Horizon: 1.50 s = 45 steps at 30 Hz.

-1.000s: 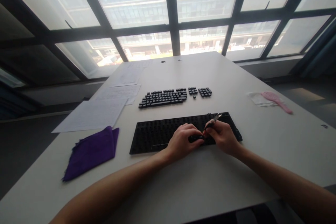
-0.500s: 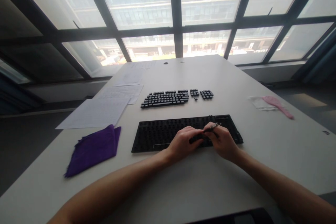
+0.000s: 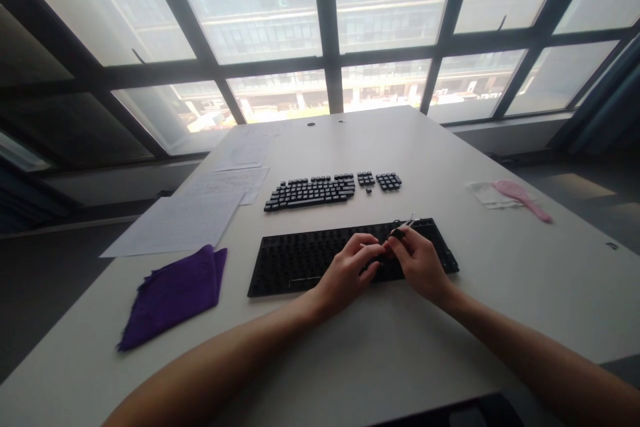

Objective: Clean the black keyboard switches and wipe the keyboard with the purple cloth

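Observation:
A black keyboard base [image 3: 300, 257] without its keycaps lies in front of me on the white table [image 3: 380, 347]. Both hands rest over its right half. My right hand [image 3: 420, 263] pinches a small slim tool [image 3: 404, 227] with a red-and-black grip, its tip pointing up and away. My left hand [image 3: 350, 270] sits beside it with curled fingers whose tips touch the keyboard next to the tool; what they hold, if anything, is hidden. Beyond the base, the removed black keycaps [image 3: 313, 190] are laid out in keyboard order.
A folded purple cloth [image 3: 175, 293] lies at the left. Sheets of paper [image 3: 185, 220] spread behind it. A pink brush [image 3: 523, 197] on a white wipe sits at the right. Large windows run behind the table's far edge.
Both hands have shifted slightly up the keyboard. The tool in my right hand went from steeply raised to lower, then up a little again. My left fingers have opened somewhat.

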Motion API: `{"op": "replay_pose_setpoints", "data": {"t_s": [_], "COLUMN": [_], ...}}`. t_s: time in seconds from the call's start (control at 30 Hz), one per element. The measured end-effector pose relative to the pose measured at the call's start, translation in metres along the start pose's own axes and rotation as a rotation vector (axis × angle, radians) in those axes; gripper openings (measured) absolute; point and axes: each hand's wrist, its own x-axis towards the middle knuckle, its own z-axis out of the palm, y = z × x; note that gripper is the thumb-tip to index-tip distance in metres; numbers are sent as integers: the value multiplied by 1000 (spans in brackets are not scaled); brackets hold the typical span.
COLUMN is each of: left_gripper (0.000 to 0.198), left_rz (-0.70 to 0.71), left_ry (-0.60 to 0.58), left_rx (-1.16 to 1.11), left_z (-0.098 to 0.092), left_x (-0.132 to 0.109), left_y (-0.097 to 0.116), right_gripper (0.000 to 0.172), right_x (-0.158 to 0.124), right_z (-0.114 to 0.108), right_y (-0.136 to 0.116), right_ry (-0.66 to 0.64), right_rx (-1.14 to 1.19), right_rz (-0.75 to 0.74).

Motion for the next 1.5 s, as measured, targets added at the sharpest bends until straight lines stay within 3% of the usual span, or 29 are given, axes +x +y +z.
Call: {"op": "replay_pose_setpoints", "data": {"t_s": [0.17, 0.27, 0.4, 0.53, 0.83, 1.0, 1.3, 1.5], "left_gripper": [19, 16, 17, 35, 29, 22, 18, 22], "left_rz": [68, 47, -147, -319, -510, -415, -244, -289], "left_ry": [-24, 9, 53, 86, 61, 75, 54, 90], "left_rx": [101, 15, -306, -615, -740, -631, -122, 39], "left_z": [0, -2, -3, -6, -11, -13, -26, -43], "left_x": [0, 2, 7, 10, 14, 14, 18, 37], "left_y": [0, 4, 9, 8, 2, 1, -2, -14], "right_gripper": [25, 28, 29, 29, 31, 32, 28, 30], "right_x": [3, 4, 6, 6, 7, 7, 7, 8], "right_z": [1, 1, 1, 0, -2, -3, -5, -6], "right_y": [-1, -3, -3, -1, 0, -3, -2, -2], "right_ry": [-3, 24, 56, 20, -2, -12, -11, -1], "right_rx": [117, 199, 202, 202, 190, 171, 172, 158], "right_rz": [78, 112, 82, 75, 69, 64, 48, 45]}}
